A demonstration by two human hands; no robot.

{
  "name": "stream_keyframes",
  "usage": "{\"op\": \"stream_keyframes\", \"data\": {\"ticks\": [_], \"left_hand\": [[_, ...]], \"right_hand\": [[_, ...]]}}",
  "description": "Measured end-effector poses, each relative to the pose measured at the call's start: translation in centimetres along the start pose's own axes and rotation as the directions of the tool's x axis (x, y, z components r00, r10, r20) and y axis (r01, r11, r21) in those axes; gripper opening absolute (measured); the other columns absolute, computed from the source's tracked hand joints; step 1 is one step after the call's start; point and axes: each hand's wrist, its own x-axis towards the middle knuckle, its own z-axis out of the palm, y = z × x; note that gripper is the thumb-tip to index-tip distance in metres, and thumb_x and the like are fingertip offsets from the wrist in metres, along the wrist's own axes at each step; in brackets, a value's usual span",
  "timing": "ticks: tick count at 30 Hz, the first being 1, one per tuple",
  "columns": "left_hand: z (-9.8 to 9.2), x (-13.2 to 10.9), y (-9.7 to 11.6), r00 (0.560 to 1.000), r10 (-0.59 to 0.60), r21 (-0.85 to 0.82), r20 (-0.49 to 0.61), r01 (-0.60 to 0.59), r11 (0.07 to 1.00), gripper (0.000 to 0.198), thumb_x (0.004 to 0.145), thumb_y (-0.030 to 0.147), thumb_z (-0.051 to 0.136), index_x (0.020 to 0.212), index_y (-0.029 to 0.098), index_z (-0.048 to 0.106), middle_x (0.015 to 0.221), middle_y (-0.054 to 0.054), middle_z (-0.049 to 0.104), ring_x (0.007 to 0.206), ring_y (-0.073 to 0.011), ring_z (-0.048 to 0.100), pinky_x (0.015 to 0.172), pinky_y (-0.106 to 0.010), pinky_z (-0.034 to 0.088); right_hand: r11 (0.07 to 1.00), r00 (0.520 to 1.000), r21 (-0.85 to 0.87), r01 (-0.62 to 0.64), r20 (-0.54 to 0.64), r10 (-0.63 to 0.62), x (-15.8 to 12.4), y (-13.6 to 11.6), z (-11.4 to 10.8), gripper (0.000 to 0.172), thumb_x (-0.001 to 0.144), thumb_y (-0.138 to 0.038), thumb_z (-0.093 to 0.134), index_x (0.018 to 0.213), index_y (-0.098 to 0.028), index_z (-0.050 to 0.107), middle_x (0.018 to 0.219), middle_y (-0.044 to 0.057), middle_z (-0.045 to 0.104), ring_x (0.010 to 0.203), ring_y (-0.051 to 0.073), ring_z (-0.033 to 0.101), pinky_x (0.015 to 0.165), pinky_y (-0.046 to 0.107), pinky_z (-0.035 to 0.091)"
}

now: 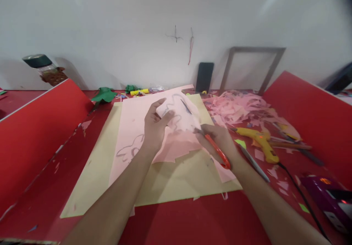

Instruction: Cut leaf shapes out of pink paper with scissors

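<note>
Here | left hand [154,123]: holding pink paper [187,119] | right hand [221,137]: red-handled scissors [216,150]

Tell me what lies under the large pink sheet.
A yellow sheet sticks out from under the large pink sheet; anything fully covered there can't be seen.

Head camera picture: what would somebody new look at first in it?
Probably the middle, where the left hand holds a pale paper piece with lines drawn on it and the right hand holds red-handled scissors. Next, perhaps, the bright red panels at both sides. Then the heap of pink paper strips on the right, behind the yellow glue gun.
</note>
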Motion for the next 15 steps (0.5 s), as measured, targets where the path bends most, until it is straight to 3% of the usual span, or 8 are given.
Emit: {"op": "stream_keyframes", "data": {"ticks": [3,6,9,15], "left_hand": [[0.1,-0.4,-0.5,0.984,-0.086,0.018,0.154,0.084,0.996,0.043,0.065,0.035,0.09,0.101,0.022,0.069,0.08,0.002,0.067,0.062,-0.0105,0.059,0.048,-0.02,0.05],[0.5,-1.1,-0.9,0.963,-0.093,0.046,0.251,0.085,0.995,0.03,0.07,0.036,0.086,0.084,0.019,0.067,0.069,0.003,0.06,0.056,-0.0092,0.052,0.046,-0.021,0.046],[0.6,-1.4,-1.0,0.97,-0.079,0.074,0.231,0.063,0.995,0.031,0.075,0.041,0.083,0.075,0.018,0.062,0.064,0.004,0.054,0.056,-0.0092,0.048,0.051,-0.022,0.043],[0.2,-1.3,-0.9,0.992,-0.014,0.192,0.128,-0.011,0.981,0.043,0.083,0.048,0.074,0.065,0.018,0.049,0.061,0.005,0.04,0.058,-0.0086,0.036,0.055,-0.023,0.031]], "right_hand": [[0.999,0.999,0.025,0.019,-0.051,-0.018,0.1,0.1,0.2,0.015,0.078,-0.027,0.066,0.069,-0.017,0.059,0.06,-0.004,0.047,0.053,0.009,0.042,0.049,0.021,0.032],[0.999,0.998,0.026,0.023,-0.054,-0.022,0.1,-0.2,0.1,0.028,0.076,-0.024,0.069,0.059,-0.019,0.047,0.057,-0.005,0.041,0.052,0.008,0.038,0.047,0.021,0.028],[0.999,1.0,0.045,-0.007,-0.017,0.007,0.1,-0.5,-0.2,0.031,0.078,-0.026,0.07,0.059,-0.019,0.047,0.057,-0.005,0.038,0.052,0.008,0.035,0.048,0.022,0.028],[0.999,0.996,0.0,-0.053,0.069,0.053,0.0,-0.4,-1.0,0.026,0.081,-0.038,0.072,0.07,-0.017,0.061,0.057,-0.005,0.043,0.049,0.009,0.038,0.045,0.023,0.028]]}}
